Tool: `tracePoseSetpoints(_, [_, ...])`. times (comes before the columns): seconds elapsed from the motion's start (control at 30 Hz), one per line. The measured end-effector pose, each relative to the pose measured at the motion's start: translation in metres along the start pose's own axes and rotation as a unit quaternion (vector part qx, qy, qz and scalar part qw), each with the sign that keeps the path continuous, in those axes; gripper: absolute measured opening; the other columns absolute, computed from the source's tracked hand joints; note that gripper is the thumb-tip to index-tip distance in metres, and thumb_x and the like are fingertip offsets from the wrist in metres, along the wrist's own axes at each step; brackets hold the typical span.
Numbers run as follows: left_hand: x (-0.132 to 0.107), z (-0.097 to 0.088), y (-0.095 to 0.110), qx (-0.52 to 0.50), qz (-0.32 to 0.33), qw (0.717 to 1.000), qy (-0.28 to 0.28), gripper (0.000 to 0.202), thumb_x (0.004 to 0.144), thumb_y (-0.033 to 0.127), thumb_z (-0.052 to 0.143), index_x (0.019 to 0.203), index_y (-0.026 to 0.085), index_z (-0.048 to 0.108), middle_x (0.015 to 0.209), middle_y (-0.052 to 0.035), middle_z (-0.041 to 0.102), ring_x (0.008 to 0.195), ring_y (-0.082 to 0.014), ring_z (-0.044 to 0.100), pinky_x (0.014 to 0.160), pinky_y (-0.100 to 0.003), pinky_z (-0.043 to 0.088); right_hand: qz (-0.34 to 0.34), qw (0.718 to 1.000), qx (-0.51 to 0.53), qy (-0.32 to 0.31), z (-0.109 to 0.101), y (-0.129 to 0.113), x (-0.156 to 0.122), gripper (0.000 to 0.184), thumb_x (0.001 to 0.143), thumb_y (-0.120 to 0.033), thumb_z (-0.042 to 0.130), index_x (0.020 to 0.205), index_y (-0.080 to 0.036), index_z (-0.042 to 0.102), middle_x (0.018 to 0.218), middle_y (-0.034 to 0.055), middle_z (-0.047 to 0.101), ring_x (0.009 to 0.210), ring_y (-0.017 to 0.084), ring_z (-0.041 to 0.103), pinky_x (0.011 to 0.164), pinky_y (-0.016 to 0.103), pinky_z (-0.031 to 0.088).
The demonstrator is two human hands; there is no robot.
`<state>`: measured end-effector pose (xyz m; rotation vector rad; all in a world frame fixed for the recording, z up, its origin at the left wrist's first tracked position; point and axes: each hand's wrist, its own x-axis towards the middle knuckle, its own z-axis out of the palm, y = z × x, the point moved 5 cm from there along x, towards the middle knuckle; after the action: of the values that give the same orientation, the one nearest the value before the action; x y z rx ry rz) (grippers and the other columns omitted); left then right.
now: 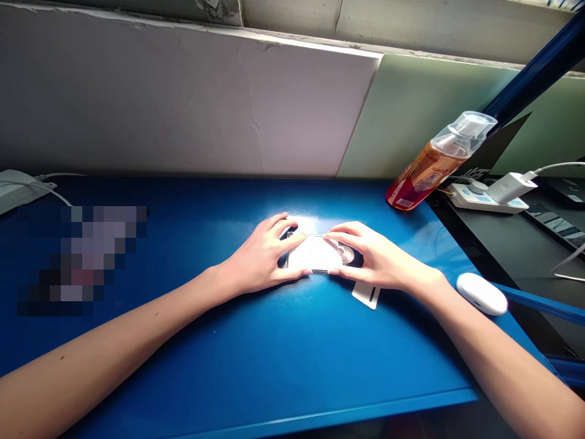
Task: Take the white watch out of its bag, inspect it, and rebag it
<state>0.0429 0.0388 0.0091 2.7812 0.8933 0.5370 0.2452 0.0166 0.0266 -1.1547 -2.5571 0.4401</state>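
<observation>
A small flat white packet [315,253] lies in front of me on the blue desk, overexposed by glare. Clear, shiny plastic shows at its sides, but its contents are too bright to make out. My left hand [267,253] grips its left part, thumb at the near edge and fingers at the far edge. The right part is held the same way by my right hand [372,253]. Partly under my right hand lies a white card [366,294] with a dark slot.
The blue desk [283,353] meets a wall behind. At the back right stands an orange-red bottle [429,167] with a clear cap. A white earbud case [482,294] sits at the right edge, near a power strip [487,198]. Leftward are a blurred-out item [91,256] and a white adapter [22,190].
</observation>
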Motion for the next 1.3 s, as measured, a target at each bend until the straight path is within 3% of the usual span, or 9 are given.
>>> tracePoseSetpoints(0.27, [-0.0001, -0.0024, 0.0024, 0.012, -0.030, 0.999, 0.009, 0.071, 0.086, 0.065, 0.061, 0.132, 0.010, 0.061, 0.137, -0.0197, 0.058, 0.135, -0.0397, 0.045, 0.112, -0.055, 0.038, -0.015, 1.000, 0.003, 0.016, -0.0016, 0.0005, 0.0016, 0.045, 0.088, -0.046, 0.066, 0.120, -0.014, 0.064, 0.125, 0.0169, 0.065, 0.122, 0.031, 0.057, 0.102, 0.045, 0.050])
tracePoseSetpoints(0.5, [-0.0034, -0.0058, -0.0016, 0.045, -0.100, 0.992, 0.062, 0.075, 0.075, 0.074, 0.065, 0.117, 0.011, 0.066, 0.126, -0.0174, 0.066, 0.123, -0.0373, 0.056, 0.107, -0.053, 0.044, 0.004, 1.000, 0.008, 0.008, -0.0001, 0.0036, 0.0007, 0.043, 0.087, -0.042, 0.067, 0.121, -0.016, 0.062, 0.127, 0.0157, 0.062, 0.122, 0.030, 0.057, 0.101, 0.044, 0.051])
tracePoseSetpoints(0.63, [-0.0031, -0.0051, -0.0020, 0.051, -0.099, 0.992, 0.067, 0.075, 0.074, 0.076, 0.064, 0.115, 0.013, 0.066, 0.125, -0.0170, 0.066, 0.121, -0.0369, 0.057, 0.104, -0.053, 0.046, 0.008, 1.000, 0.005, 0.001, 0.0002, 0.0016, 0.0007, 0.046, 0.089, -0.042, 0.065, 0.124, -0.013, 0.060, 0.128, 0.0175, 0.060, 0.120, 0.030, 0.058, 0.099, 0.043, 0.052])
tracePoseSetpoints(0.8, [-0.0021, -0.0045, -0.0028, 0.044, -0.094, 0.993, 0.063, 0.077, 0.073, 0.076, 0.065, 0.114, 0.011, 0.065, 0.125, -0.0182, 0.065, 0.121, -0.0375, 0.056, 0.105, -0.054, 0.046, -0.011, 0.999, -0.033, 0.008, 0.0030, -0.0022, 0.0015, 0.062, 0.090, -0.050, 0.063, 0.138, -0.012, 0.054, 0.132, 0.0204, 0.057, 0.124, 0.033, 0.055, 0.101, 0.049, 0.050])
tracePoseSetpoints(0.93, [-0.0017, -0.0043, -0.0018, 0.022, -0.084, 0.995, 0.048, 0.076, 0.076, 0.073, 0.065, 0.116, 0.009, 0.064, 0.127, -0.0211, 0.062, 0.123, -0.0379, 0.054, 0.106, -0.054, 0.045, -0.009, 0.999, -0.036, 0.013, 0.0051, -0.0025, 0.0007, 0.059, 0.089, -0.051, 0.063, 0.136, -0.014, 0.058, 0.132, 0.0199, 0.056, 0.124, 0.034, 0.054, 0.101, 0.049, 0.051])
tracePoseSetpoints(1.1, [-0.0015, -0.0019, 0.0042, 0.015, -0.030, 0.999, 0.003, 0.069, 0.090, 0.061, 0.056, 0.135, 0.009, 0.055, 0.141, -0.0220, 0.053, 0.135, -0.0384, 0.044, 0.113, -0.055, 0.039, -0.009, 0.999, -0.029, 0.018, 0.0045, -0.0049, 0.0009, 0.058, 0.090, -0.049, 0.062, 0.136, -0.013, 0.059, 0.132, 0.0205, 0.056, 0.123, 0.033, 0.055, 0.099, 0.046, 0.053])
tracePoseSetpoints(1.3, [-0.0017, -0.0013, 0.0043, 0.015, -0.025, 1.000, 0.001, 0.066, 0.090, 0.056, 0.057, 0.135, 0.008, 0.055, 0.142, -0.0226, 0.052, 0.136, -0.0389, 0.044, 0.113, -0.055, 0.038, -0.007, 0.999, -0.026, 0.019, 0.0047, -0.0029, 0.0011, 0.060, 0.091, -0.051, 0.061, 0.136, -0.011, 0.057, 0.134, 0.0209, 0.056, 0.125, 0.033, 0.055, 0.102, 0.048, 0.051])
